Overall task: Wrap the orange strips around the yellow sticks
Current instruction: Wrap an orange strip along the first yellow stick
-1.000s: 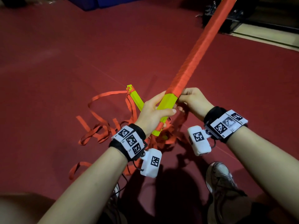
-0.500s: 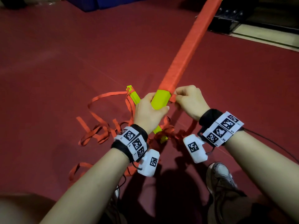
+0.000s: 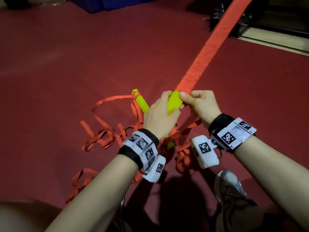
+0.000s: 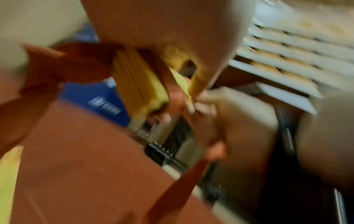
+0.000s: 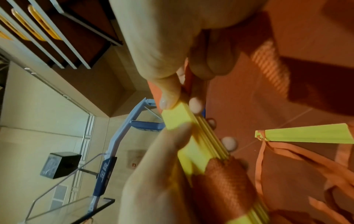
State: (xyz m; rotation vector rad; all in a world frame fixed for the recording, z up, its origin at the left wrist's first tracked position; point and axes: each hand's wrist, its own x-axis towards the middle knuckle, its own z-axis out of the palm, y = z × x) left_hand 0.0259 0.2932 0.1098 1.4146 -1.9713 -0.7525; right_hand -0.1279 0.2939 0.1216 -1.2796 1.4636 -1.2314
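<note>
A long yellow stick (image 3: 174, 102), orange-wrapped along most of its length (image 3: 212, 46), slants from my hands to the top right. My left hand (image 3: 160, 114) grips its bare yellow part. My right hand (image 3: 195, 101) pinches the orange strip at the wrap's lower edge, thumb on top. The right wrist view shows thumb and finger pinching the strip against the stick (image 5: 178, 118). A second yellow stick (image 3: 141, 102) lies on the floor with a strip tied at its end. Loose orange strips (image 3: 107, 139) pile beneath my hands. The left wrist view is blurred.
The floor is dark red (image 3: 66, 64). Dark equipment (image 3: 234, 19) stands at the top right beside a paler floor band (image 3: 284, 41). A blue object (image 3: 117, 2) sits at the top edge. My shoe (image 3: 230, 186) is at the lower right.
My right hand came from beside and under the stick up onto its top face with the strip. My left hand shifted its grip higher on the bare yellow part.
</note>
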